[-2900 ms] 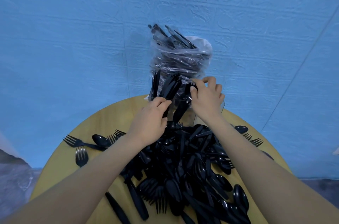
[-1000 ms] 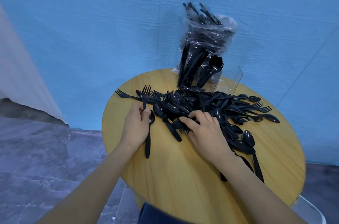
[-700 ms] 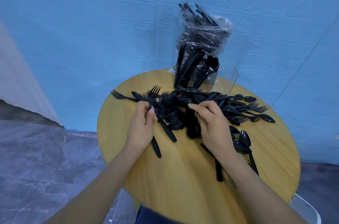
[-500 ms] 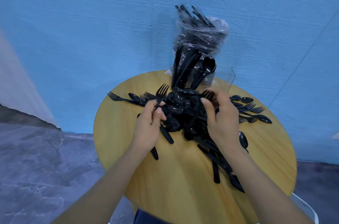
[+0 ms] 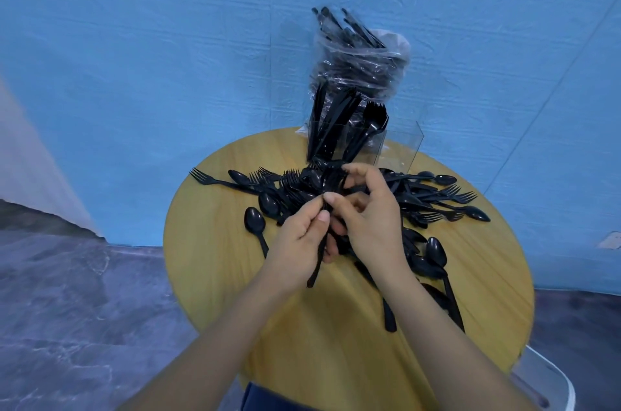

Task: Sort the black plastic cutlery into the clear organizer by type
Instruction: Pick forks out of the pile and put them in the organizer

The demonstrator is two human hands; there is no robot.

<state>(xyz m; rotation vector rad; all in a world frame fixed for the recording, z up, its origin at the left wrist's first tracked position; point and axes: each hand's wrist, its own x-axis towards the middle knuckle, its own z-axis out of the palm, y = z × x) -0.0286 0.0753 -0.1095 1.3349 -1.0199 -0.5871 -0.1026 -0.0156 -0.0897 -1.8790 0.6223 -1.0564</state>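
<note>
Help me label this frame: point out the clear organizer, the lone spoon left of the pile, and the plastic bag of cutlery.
clear organizer point(image 5: 400, 150), head view, empty right wall.
lone spoon point(image 5: 254, 220), head view, bowl.
plastic bag of cutlery point(image 5: 363, 66), head view, crinkled front.

Round, yellow wood-grain tabletop point(image 5: 322, 336). Across the far half — a loose heap of black plastic cutlery point(image 5: 416, 205), forks and spoons tangled together, spilling toward the right edge. At the far edge, a clear plastic organizer point(image 5: 396, 148) standing upright, with black pieces bunched upright in its left compartments. Behind that, touching the blue wall, a clear plastic bag of black cutlery point(image 5: 359, 64). Apart from the heap on the left — a lone black plastic fork point(image 5: 210, 179) lying flat, tines pointing left, and nearer, a single black plastic spoon point(image 5: 255, 225) with its bowl facing up.
</note>
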